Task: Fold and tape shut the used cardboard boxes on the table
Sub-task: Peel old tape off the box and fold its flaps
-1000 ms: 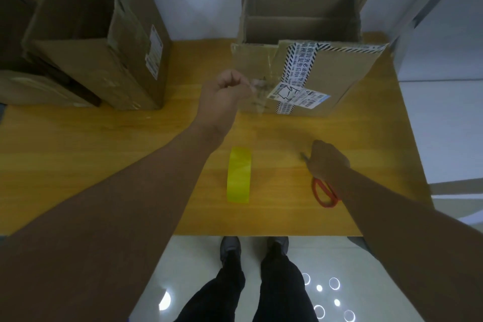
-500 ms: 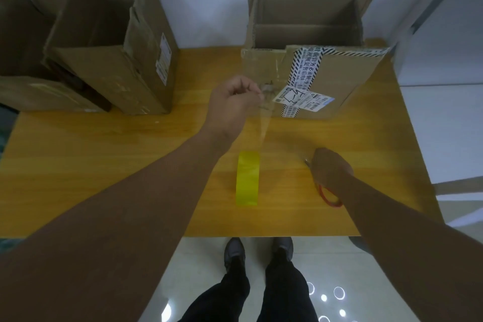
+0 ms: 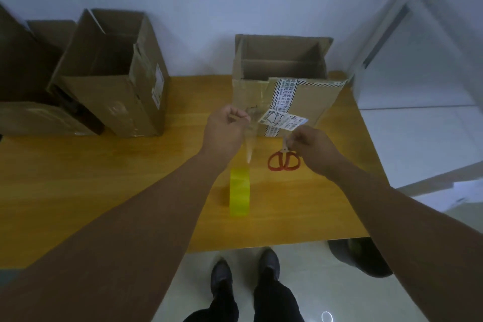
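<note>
Head view: a person stands at the near edge of a wooden table (image 3: 86, 180), shoes (image 3: 269, 266) on the pale floor at 6 o'clock. The table's far edge meets the wall at 12 o'clock and its right edge runs off at 3 o'clock. Bare wood lies open from 8 to 9 o'clock and along the near edge.

A yellow tape roll (image 3: 240, 192) stands on edge at centre. From it a clear strip (image 3: 249, 145) rises to the left hand (image 3: 224, 133), which pinches its upper end. At 1 o'clock from the roll the right hand (image 3: 312, 145) grasps scissors (image 3: 283, 162) at the blade end, with the red loops showing below the fingers.

Just behind both hands, at 12 o'clock, sits an open box (image 3: 308, 97). Its front flap hangs down, carrying striped printed tape and a white label. A second open box (image 3: 115, 102) stands at 10 o'clock, well apart. More cartons (image 3: 23, 81) crowd the 9 o'clock corner.
</note>
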